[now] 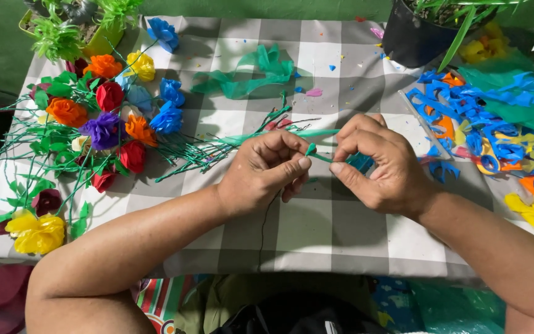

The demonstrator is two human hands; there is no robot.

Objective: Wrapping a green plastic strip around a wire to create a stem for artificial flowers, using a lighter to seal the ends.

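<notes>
My left hand (267, 170) and my right hand (378, 162) meet over the middle of a grey and white checked table (316, 229). Both pinch a thin green strip (317, 154) wound around a dark wire stem (263, 235) that hangs down toward me from my left hand. A length of the green strip (304, 133) trails off behind my fingers. A bit of blue paper (361, 162) shows inside my right palm.
A pile of finished paper flowers (103, 117) with green stems lies at left, a yellow one (35, 232) near the front corner. Crumpled green paper (248, 77) sits at the back. Blue, orange and yellow paper cut-outs (483, 133) fill the right. A black pot (412, 37) stands behind.
</notes>
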